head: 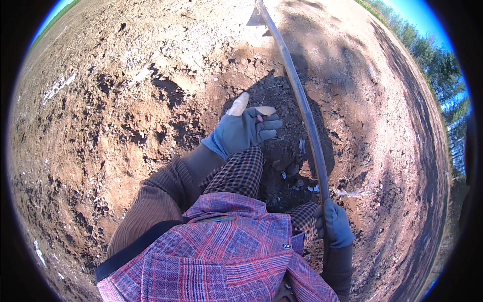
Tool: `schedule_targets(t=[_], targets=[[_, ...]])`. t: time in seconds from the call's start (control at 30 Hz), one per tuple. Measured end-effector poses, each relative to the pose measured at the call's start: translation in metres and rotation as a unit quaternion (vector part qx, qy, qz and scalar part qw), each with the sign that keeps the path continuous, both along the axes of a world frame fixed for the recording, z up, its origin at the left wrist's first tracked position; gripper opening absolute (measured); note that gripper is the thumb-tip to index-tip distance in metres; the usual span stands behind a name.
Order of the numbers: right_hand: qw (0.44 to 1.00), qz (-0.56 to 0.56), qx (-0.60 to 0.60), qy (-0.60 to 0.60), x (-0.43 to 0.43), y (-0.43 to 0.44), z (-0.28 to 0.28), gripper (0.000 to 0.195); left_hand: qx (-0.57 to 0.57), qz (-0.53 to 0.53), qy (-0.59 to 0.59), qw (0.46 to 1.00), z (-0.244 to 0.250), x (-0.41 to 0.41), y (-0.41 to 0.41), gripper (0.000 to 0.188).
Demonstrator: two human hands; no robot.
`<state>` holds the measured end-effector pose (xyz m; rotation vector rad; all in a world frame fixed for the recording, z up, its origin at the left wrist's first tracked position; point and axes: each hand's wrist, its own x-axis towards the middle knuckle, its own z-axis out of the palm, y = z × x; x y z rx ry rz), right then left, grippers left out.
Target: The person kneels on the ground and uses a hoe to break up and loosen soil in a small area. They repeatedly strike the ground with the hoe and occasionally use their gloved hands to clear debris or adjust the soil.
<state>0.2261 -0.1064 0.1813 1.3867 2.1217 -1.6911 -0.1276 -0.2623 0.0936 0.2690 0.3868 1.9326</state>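
My right hand (335, 224), in a grey work glove, grips the lower part of a hoe's long wooden handle (302, 100). The handle slants up and away to a flat metal hoe blade (256, 17) at the top of the view. My left hand (247, 122), gloved in grey, is held out over the soil, left of the handle and apart from it. Its palm faces up, the thumb stretched out and the fingers slightly bent. Near the fingers a small pink spot shows; whether it is an object or bare fingertip, I cannot tell.
Dry, cloddy brown soil (124, 132) surrounds me, with pale scraps (313, 188) on it. My shadow falls over the ground ahead. Checked trousers (241, 170) and a plaid garment (226, 260) cover my body. Trees (439, 60) stand far off to the right.
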Motion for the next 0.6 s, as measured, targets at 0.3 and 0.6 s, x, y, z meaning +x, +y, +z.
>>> schedule_targets(t=[0.3, 0.6], targets=[[0.984, 0.062, 0.017, 0.166, -0.188, 0.042, -0.025, 0.058, 0.141, -0.036, 0.08, 0.986, 0.163, 0.036, -0.048, 0.108], [0.984, 0.111, -0.1, -0.098, -0.193, 0.01, -0.12, 0.066, 0.351, -0.192, 0.063, 0.914, 0.21, 0.114, -0.055, 0.11]])
